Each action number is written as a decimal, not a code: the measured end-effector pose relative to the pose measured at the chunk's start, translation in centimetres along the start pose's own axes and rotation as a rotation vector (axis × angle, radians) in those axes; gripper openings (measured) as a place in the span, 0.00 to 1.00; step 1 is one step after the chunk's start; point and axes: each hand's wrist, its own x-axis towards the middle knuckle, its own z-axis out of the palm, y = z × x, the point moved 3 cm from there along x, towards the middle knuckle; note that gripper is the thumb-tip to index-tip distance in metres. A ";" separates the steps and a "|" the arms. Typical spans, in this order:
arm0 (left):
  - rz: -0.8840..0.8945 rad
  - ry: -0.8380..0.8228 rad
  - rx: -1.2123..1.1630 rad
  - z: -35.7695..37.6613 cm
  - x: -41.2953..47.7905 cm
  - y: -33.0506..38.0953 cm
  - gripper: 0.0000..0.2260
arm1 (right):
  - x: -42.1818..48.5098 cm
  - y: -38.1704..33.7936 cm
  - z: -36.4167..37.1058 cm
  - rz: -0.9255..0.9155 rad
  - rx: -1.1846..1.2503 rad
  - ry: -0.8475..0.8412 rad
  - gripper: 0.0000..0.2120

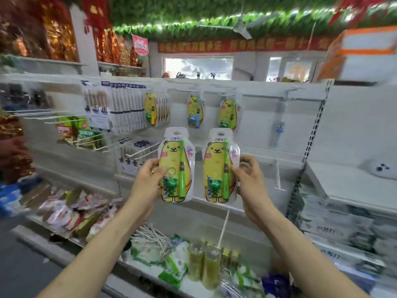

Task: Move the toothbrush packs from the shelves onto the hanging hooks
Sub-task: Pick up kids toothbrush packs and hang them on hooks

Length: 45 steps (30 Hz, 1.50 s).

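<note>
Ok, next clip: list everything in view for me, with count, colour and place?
left toothbrush pack: one, yellow bear, green brush, held up on the left
right toothbrush pack: one, same colours, held up on the right
hanging bear packs: one stack plus two singles, yellow, upper hooks
dark-and-white packs: a row, count unclear, upper left hooks
bare hooks: several, white, middle left
snack packets: many, mixed colours, lower left shelf
bottles: two, yellow-green, bottom shelf
box: one, orange and white, top right
left hand: one, grips its pack's left edge
right hand: one, grips its pack's right edge
</note>
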 end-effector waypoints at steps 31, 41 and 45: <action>-0.036 -0.368 -0.049 -1.2 18.9 1.4 0.07 | 10.0 -5.4 8.5 -0.109 -0.107 0.352 0.04; -0.043 -0.366 -0.017 0.6 21.4 0.1 0.07 | 14.1 -4.4 7.7 -0.118 -0.091 0.381 0.05; -0.046 -0.352 -0.008 0.7 22.3 -0.6 0.08 | 17.9 -2.9 6.9 -0.083 -0.109 0.412 0.06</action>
